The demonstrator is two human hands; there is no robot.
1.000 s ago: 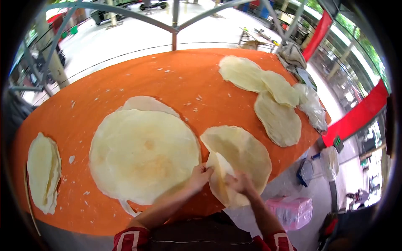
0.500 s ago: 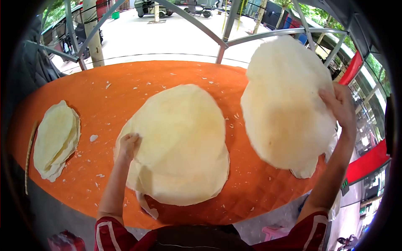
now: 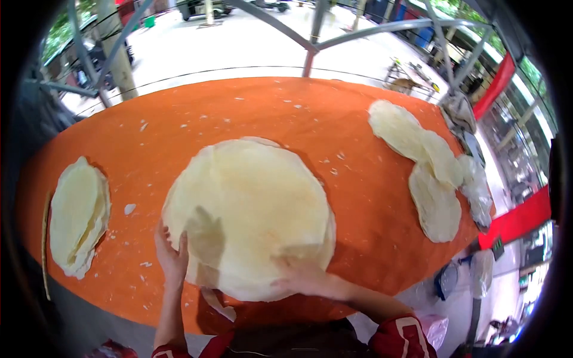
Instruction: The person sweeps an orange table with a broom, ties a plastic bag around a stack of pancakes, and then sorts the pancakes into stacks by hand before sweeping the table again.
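In the middle of the head view lies a stack of large, thin, round flatbreads (image 3: 256, 203), pale yellow with slightly uneven edges. My left hand (image 3: 172, 255) rests against its left edge, thumb apart from the fingers. Over the lower right part of the stack, my right hand (image 3: 295, 277) is spread with the palm down; its fingers are a little blurred. Neither hand grips anything. A torn strip of flatbread (image 3: 218, 304) pokes out beneath the near edge of the stack.
The orange tabletop (image 3: 137, 161) carries scattered crumbs. At the left are folded flatbreads (image 3: 77, 215) beside a thin stick (image 3: 45, 250). Several overlapping flatbreads (image 3: 436, 200) lie at the right, next to a plastic bag (image 3: 476, 188). Metal frame bars (image 3: 382, 30) cross behind the table.
My right hand has brought the raised flatbread from the right onto the middle stack and let go. My left hand has released the stack's edge and moved slightly down and left.
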